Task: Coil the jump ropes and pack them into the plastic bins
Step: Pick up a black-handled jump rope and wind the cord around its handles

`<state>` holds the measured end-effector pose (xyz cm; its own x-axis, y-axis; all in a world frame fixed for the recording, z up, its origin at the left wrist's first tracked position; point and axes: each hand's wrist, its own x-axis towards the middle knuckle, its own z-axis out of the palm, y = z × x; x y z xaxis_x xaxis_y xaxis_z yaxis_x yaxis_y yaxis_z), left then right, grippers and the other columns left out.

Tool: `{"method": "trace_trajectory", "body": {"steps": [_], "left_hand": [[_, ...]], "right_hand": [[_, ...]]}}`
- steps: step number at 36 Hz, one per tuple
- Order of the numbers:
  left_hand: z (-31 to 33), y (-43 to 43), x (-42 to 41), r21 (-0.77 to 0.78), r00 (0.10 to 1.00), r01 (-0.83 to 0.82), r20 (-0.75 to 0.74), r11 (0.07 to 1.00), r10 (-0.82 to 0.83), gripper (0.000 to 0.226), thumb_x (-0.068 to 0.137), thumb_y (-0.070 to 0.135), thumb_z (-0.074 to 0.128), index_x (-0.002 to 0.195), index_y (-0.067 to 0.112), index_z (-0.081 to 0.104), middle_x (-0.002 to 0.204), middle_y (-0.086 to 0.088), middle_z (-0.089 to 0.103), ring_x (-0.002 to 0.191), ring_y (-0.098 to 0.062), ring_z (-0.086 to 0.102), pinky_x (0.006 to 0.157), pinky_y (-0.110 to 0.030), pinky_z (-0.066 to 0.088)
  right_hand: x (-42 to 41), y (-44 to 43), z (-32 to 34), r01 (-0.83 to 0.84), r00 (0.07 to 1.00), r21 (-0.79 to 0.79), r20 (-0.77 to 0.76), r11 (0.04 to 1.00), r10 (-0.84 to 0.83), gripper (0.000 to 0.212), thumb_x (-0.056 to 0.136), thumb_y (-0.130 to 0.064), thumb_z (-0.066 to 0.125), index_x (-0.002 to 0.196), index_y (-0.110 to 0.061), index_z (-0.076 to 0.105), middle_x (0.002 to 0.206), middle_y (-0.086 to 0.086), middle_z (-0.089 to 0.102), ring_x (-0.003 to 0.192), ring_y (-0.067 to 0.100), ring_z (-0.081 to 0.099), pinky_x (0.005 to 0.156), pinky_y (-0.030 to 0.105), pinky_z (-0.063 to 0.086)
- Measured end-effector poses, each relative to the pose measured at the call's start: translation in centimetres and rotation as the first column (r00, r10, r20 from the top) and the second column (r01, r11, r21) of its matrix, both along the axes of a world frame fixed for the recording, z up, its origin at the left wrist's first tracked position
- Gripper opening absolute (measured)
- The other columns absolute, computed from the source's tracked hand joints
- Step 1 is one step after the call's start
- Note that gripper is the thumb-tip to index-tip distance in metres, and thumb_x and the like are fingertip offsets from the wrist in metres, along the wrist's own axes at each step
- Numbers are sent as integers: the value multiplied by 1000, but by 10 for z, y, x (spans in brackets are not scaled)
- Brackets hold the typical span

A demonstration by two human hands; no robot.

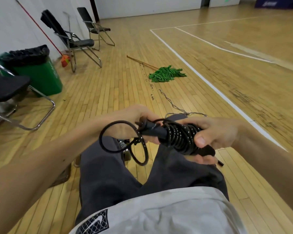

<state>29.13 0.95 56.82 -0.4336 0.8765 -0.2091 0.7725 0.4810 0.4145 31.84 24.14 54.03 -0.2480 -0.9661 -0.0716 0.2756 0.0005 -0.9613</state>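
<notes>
Both hands are closed on one black jump rope [178,137], held over the person's lap. The right hand [218,132] grips the wound bundle, thumb pressed on top of the turns. The left hand [134,119] curls round the handles [152,130] at the bundle's left end. A loose loop [101,138] hangs down left of the bundle, not yet wound.

The step in hand looks like the end of coiling: the next move calls for wrapping or tucking that slack so the turns cannot spring free.

Farther out, a second, thinner rope [174,106] lies uncoiled on the wooden floor [108,92], with a green mop [167,74] beyond it. No plastic packing bin is in view, only a green trash bin [44,76] far left.
</notes>
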Motion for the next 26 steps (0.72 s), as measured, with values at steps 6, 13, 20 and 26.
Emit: {"method": "trace_trajectory", "body": {"steps": [6,13,20,26], "left_hand": [[-16,2,1,299,918,-377,246,877,310,21,85,15,79,96,21,62,79,8,64,74,-8,61,68,-17,49],[-31,10,4,444,875,-473,341,761,344,60,88,5,73,116,50,45,90,2,61,80,-11,63,72,-24,55],[-37,13,9,551,793,-593,525,587,309,58,91,9,70,132,38,41,85,5,59,75,-2,58,55,-24,50],[-36,14,15,537,762,-633,557,557,329,36,95,19,67,121,29,44,78,9,59,58,-6,50,47,-15,40]], "right_hand": [[2,-2,1,181,980,-196,123,964,-158,49,93,-28,72,125,-3,45,80,7,68,59,10,66,51,20,54],[4,-7,5,554,833,-167,100,816,-545,56,74,-42,86,114,-9,64,70,6,61,51,10,57,44,18,47],[0,-7,6,703,711,-139,89,698,-698,73,58,-46,94,109,-9,56,68,6,62,48,10,55,42,18,45],[1,-6,3,733,678,-156,88,662,-730,66,67,-45,88,110,-8,54,69,5,61,49,9,54,44,17,45]]}}
